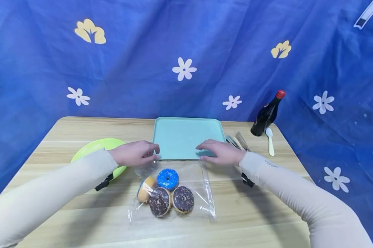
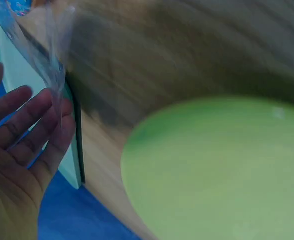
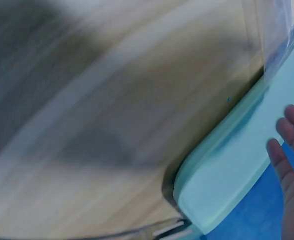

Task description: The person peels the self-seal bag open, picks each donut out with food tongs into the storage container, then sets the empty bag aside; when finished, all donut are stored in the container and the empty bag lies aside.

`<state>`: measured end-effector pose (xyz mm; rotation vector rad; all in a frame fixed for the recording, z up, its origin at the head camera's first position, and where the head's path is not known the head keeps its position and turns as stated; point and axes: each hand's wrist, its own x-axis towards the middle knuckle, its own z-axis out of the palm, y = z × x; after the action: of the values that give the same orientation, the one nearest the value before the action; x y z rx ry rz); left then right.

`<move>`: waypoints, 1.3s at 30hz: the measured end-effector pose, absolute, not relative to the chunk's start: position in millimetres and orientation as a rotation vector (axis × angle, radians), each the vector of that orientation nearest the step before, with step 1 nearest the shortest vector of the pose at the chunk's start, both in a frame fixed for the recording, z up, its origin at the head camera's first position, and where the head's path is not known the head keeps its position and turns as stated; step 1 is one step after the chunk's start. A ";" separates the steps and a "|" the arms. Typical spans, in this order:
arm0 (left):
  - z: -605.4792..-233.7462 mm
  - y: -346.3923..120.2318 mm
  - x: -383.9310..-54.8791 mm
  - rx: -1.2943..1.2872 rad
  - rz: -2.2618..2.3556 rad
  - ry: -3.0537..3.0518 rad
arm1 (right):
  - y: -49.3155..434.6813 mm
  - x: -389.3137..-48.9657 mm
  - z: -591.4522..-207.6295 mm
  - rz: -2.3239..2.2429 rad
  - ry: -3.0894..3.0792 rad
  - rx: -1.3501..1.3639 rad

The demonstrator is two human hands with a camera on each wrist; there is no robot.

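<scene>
A clear plastic bag (image 1: 206,203) lies on the table in front of me in the head view. Inside are a blue-iced doughnut (image 1: 168,179), another tipped on its side (image 1: 147,189), and two dark chocolate ones with sprinkles (image 1: 183,199). My left hand (image 1: 135,153) is at the bag's far left corner, fingers loosely extended; in the left wrist view the film (image 2: 52,75) meets its fingertips. Over the near right part of a light teal tray (image 1: 186,134), my right hand (image 1: 222,152) hovers with relaxed fingers, holding nothing and apart from the bag.
A green plate (image 1: 93,146) sits at the left, partly beneath my left forearm. Beyond my right hand lie metal utensils (image 1: 242,141), partly hidden. At the far right stand a dark bottle with a red cap (image 1: 267,115) and a white spoon lying beside it (image 1: 270,143).
</scene>
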<state>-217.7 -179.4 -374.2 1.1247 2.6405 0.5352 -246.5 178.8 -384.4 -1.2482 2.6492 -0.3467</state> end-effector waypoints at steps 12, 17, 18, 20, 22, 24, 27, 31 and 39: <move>-387.4 -172.6 -217.0 1.091 0.655 2.547 | 165.5 -244.8 -394.2 -0.412 2.569 -1.260; -388.3 -171.0 -215.0 1.107 0.682 2.548 | 163.2 -242.1 -391.4 -0.430 2.580 -1.231; -388.4 -170.8 -214.5 1.105 0.691 2.546 | 163.0 -241.7 -391.0 -0.434 2.580 -1.224; -388.8 -170.7 -213.6 1.097 0.705 2.546 | 162.9 -241.0 -390.6 -0.439 2.578 -1.212; -389.2 -170.8 -212.9 1.091 0.716 2.546 | 163.1 -240.6 -390.6 -0.443 2.578 -1.206; -389.4 -171.4 -212.6 1.106 0.724 2.545 | 163.3 -240.6 -390.4 -0.446 2.579 -1.205; -390.8 -172.6 -212.3 1.122 0.744 2.543 | 163.7 -241.3 -390.8 -0.457 2.580 -1.202; -391.1 -173.6 -211.4 1.121 0.779 2.535 | 164.4 -242.8 -392.1 -0.471 2.576 -1.206; -390.9 -172.6 -211.6 1.074 0.806 2.531 | 168.0 -245.4 -393.6 -0.494 2.591 -1.186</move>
<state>-211.6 -172.6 -390.9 1.0735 2.5305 0.8063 -245.4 168.0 -393.6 -1.1858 2.5912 -0.4944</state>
